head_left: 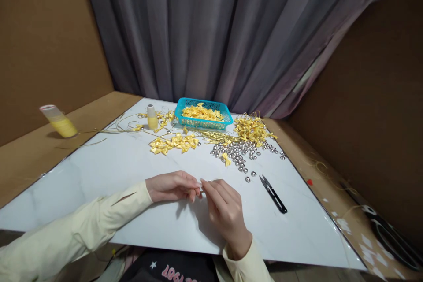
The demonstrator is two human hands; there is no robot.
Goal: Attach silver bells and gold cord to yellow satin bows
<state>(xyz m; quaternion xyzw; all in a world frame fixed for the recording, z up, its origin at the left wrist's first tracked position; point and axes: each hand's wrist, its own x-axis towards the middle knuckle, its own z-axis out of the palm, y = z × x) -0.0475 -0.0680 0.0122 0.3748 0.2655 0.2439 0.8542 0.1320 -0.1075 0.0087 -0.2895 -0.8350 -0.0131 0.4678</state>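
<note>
My left hand (178,186) and my right hand (224,205) meet just above the white tabletop, fingertips together. Both are closed in a pinch on something small and pale, perhaps thread-like, that I cannot make out. Beyond them lies a row of yellow ribbon bows (174,142). A single yellow bow (226,159) rests beside a scatter of silver, bead-like pieces (236,152). To the right of my right hand are black thread snips (273,194), their blades pointing away from me.
A turquoise basket (178,116) at the back holds many yellow bows. Right of it is a heap of yellow bows with cords (253,128). Two yellow thread spools stand left, one near (61,122) and one farther (152,118). Black-handled scissors (393,238) lie at the right edge.
</note>
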